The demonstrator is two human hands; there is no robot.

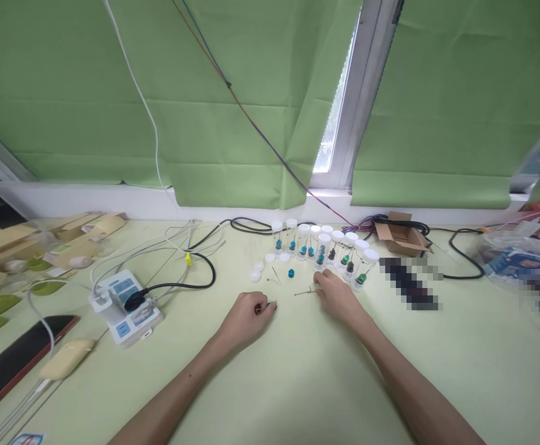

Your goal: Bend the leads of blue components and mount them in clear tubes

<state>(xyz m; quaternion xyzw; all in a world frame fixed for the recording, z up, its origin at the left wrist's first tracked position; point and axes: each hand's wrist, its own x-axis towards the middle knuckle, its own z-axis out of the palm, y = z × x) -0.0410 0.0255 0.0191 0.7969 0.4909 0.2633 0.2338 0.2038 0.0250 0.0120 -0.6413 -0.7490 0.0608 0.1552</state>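
Note:
My left hand (250,314) is closed on the table, thumb and fingertips pinched round something small and dark, mostly hidden. My right hand (334,295) lies to the right, its fingers curled at the end of a thin metal rod (303,292), apparently pinching it. Between and beyond my hands sits a small blue bead-like piece (291,273). Left of it lie thin wire-like pieces (275,272). Behind stand several clear vials (303,242) with white caps, holding blue, green or dark pieces with thin stems. Loose white caps (255,276) lie at the left end of the row.
At left are a white power strip (124,309) with plugs and cables, a dark phone (17,364) and a yellowish case (68,358). A small cardboard box (402,238) stands behind right, near black cables (464,278) and a plastic bag (511,253). Green blinds (232,142) hang behind.

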